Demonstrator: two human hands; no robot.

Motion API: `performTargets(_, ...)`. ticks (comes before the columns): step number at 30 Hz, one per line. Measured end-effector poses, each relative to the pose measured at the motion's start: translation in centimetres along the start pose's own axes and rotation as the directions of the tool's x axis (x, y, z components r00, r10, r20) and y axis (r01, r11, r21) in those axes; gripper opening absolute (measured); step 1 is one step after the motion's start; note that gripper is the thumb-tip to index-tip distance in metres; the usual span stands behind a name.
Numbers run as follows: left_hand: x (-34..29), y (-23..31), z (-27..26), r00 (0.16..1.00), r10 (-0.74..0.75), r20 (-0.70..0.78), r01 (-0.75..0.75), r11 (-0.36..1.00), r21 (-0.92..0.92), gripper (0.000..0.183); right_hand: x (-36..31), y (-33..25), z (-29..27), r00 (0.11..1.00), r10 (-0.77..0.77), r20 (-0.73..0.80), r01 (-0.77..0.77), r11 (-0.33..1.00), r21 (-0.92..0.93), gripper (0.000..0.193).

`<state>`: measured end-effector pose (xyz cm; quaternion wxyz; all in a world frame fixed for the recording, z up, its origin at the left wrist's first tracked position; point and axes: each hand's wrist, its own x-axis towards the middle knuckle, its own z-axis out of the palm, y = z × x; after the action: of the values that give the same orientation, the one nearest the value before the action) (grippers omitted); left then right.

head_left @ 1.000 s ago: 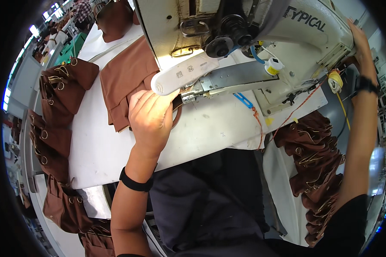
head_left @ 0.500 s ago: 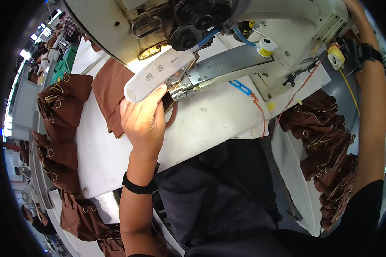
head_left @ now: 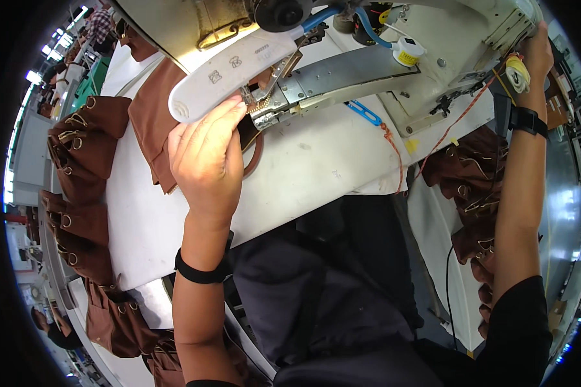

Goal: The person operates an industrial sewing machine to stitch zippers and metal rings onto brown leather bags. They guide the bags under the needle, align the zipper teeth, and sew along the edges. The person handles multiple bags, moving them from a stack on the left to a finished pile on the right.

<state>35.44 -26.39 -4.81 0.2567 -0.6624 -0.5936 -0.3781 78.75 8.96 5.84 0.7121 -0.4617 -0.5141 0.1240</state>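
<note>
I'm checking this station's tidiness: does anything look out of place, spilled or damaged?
Nothing looks plainly spilled or broken. Only the white table draws the eye: faint grey marks, and a yellow patch near the sewing machine's base, odd against the pale surface. I can't tell what left them.

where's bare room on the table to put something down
Free: table between brown loop and blue piece, plus a strip between cloth and left-side brown bundles. Crowded: around the left hand, with cloth, loop and machine close.
</note>
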Motion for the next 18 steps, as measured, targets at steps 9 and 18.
performTargets(9, 0.0, -0.2, 0.2, 0.998, 0.032, -0.056, -0.032, 0.999, 0.007, 0.023, -1.9, 0.2, 0.6, 0.997, 0.065, 0.032, -0.069, 0.987, 0.142, 0.065)
performTargets(18, 0.3, -0.1, 0.0, 0.999, 0.041, -0.031, -0.039, 0.998, 0.043, 0.023, -3.8, -0.6, 1.2, 0.988, 0.153, 0.004, -0.149, 0.956, 0.254, 0.061)
